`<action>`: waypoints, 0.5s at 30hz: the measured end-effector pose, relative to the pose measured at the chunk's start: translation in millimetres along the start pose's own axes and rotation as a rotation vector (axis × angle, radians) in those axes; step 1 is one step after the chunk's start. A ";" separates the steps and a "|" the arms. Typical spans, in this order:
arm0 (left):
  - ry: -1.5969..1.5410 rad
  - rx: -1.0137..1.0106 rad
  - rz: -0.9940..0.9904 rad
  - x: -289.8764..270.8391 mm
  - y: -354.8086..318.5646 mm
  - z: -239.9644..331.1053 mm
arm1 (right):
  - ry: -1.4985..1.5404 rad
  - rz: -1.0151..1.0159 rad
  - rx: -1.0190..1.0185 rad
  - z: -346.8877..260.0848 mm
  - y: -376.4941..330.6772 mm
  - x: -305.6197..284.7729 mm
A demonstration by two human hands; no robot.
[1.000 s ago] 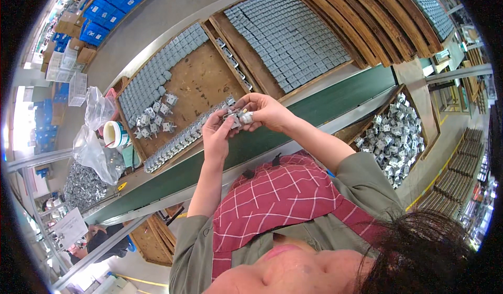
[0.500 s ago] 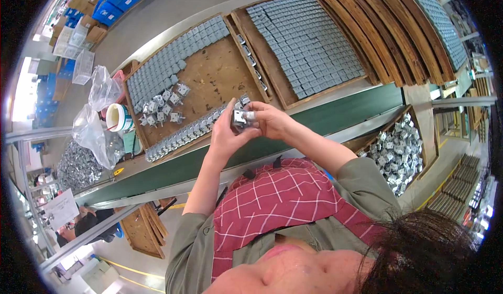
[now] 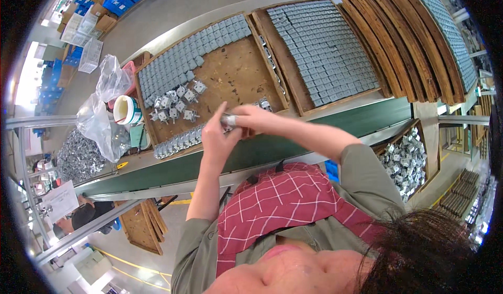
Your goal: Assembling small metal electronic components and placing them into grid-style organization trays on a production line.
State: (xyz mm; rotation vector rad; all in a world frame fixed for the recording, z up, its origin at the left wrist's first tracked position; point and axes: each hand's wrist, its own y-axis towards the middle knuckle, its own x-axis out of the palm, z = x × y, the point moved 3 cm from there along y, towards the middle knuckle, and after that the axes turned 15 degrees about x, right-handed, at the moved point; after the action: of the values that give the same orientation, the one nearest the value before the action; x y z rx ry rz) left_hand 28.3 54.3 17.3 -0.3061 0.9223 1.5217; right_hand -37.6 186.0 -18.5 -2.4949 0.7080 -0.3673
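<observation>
Head view: we are looking down on two wooden trays on the workbench. The right-hand tray [image 3: 325,53] is lying filled edge to edge with grey metal parts, too many to count. The near tray [image 3: 236,79] is filling only along its far-left corner; its middle is lying bare, with roughly ten loose parts [image 3: 175,102] scattered and a row along the near edge, so we are judging it under half done. One white tub [image 3: 127,110] is sitting beside it. Our left hand [image 3: 219,137] and right hand [image 3: 251,121] are pinching one small metal part [image 3: 228,120] together above the near edge.
</observation>
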 end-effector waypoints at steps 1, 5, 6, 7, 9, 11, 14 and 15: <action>-0.025 -0.051 0.064 -9.9 1.3 -3.4 | -0.281 0.073 -0.070 -23.1 10.6 -8.4; -0.291 -0.261 0.280 -25.4 11.1 -38.9 | -0.618 0.583 -0.439 -81.5 95.8 -64.4; -0.295 -0.261 0.274 -25.9 10.1 -45.3 | -0.549 0.441 -0.202 -96.0 104.0 -65.8; -0.422 -0.318 0.275 -23.5 10.5 -50.0 | -0.516 0.490 -0.237 -97.3 121.9 -69.5; -0.457 -0.348 0.179 -17.0 12.7 -56.2 | -0.672 0.617 -0.303 -88.4 156.7 -70.7; -0.507 -0.366 0.141 -10.5 14.2 -57.7 | -0.833 0.708 -0.330 -91.2 163.3 -57.7; -0.687 -0.378 0.102 16.3 29.3 -42.4 | -0.832 0.711 -0.357 -81.4 169.8 -68.7; -0.706 -0.333 0.062 25.0 35.1 -37.4 | -0.832 0.710 -0.350 -79.1 168.3 -74.6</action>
State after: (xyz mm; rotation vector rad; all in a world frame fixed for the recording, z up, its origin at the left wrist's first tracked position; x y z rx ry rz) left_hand -21.1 49.2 -10.7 0.0362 0.1219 1.6710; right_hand -198.8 72.1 -53.2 -2.1687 1.2472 1.0505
